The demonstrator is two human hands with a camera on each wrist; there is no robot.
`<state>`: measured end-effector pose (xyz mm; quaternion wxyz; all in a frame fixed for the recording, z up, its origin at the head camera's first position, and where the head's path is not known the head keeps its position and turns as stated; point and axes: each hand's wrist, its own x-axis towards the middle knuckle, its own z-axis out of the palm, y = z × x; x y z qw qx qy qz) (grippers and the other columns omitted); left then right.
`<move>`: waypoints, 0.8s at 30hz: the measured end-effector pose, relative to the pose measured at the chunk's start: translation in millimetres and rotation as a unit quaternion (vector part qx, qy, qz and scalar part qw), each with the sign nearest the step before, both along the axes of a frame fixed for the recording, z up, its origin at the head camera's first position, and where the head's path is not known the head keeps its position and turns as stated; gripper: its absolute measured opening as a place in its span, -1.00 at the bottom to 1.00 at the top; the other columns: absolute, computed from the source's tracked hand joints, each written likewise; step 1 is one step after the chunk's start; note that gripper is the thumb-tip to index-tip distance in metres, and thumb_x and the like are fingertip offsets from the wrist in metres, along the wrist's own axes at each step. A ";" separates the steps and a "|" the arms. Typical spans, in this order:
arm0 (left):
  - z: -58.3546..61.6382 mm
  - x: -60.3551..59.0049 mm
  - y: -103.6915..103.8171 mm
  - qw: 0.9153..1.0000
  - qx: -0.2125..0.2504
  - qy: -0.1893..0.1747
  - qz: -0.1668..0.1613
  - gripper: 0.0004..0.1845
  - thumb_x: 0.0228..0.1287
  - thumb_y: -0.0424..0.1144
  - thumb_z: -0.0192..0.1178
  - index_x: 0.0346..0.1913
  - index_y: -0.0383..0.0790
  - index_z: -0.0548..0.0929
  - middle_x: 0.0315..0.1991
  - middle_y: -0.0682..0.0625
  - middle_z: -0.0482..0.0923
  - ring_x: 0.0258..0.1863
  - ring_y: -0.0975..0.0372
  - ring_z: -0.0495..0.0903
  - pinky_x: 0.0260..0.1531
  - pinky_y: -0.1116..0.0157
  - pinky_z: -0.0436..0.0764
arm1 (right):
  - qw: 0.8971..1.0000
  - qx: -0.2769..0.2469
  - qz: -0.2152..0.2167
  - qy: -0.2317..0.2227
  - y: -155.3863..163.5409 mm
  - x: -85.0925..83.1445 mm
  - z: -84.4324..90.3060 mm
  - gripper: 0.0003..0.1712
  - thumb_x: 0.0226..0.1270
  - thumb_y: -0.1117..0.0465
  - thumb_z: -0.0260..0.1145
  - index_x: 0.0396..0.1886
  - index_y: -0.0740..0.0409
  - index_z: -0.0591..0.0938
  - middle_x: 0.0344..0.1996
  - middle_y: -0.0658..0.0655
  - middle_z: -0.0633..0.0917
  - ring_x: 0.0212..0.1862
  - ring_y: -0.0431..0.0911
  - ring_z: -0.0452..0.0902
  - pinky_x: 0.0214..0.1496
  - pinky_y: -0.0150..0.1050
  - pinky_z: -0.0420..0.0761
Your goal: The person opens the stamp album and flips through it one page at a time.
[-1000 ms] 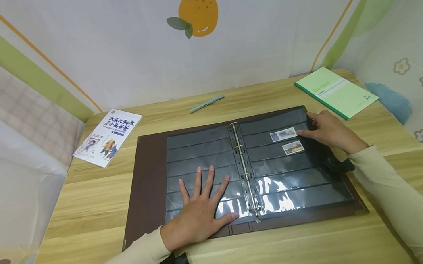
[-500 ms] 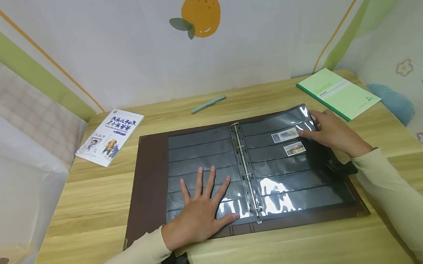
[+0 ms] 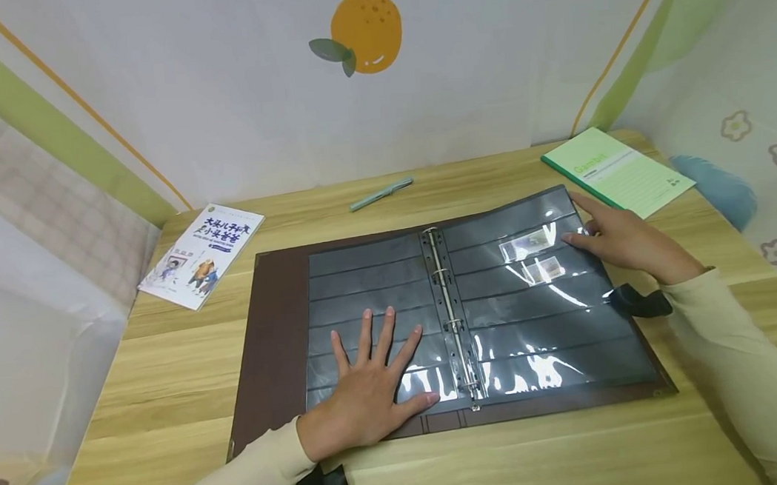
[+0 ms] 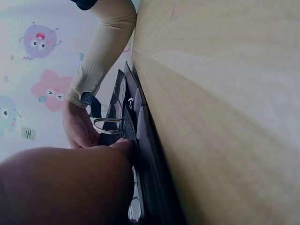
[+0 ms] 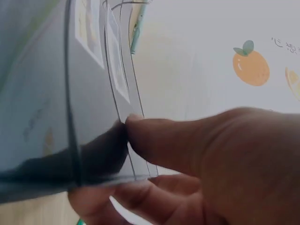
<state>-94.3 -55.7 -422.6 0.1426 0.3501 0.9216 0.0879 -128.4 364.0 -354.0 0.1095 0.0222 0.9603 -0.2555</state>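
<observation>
A brown ring binder (image 3: 274,338) lies open on the wooden table (image 3: 169,374), its dark pocket pages held on metal rings (image 3: 449,305). My left hand (image 3: 371,388) presses flat on the left page with its fingers spread. My right hand (image 3: 595,236) pinches the outer edge of the right page (image 3: 554,336), which is raised off the cover. In the right wrist view the thumb (image 5: 159,140) lies on top of this page (image 5: 42,93) and the fingers are under it. Two stamps (image 3: 529,243) (image 3: 542,269) sit in its upper pockets.
A children's booklet (image 3: 201,254) lies at the table's far left. A pale green pen (image 3: 381,193) lies behind the binder. A green notebook (image 3: 618,170) is at the far right corner, close to my right hand. A fabric wall with an orange print (image 3: 365,31) closes the back.
My right hand has lifted the right page's outer edge higher, and glare now runs across it. My left hand has stayed flat on the left page.
</observation>
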 end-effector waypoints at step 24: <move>1.1 -1.1 -0.1 1.000 -0.002 -0.009 0.001 -0.05 0.33 0.53 -0.13 0.64 0.28 -0.20 0.66 -0.12 -0.50 0.60 -0.20 -0.56 0.24 -0.58 -0.45 | 0.987 -0.130 0.034 -0.089 21.0 12.2 17.6 -0.04 0.63 -0.09 0.03 0.60 -0.31 -0.46 -0.53 0.11 0.48 -0.48 0.08 0.54 -0.26 -0.21 0.57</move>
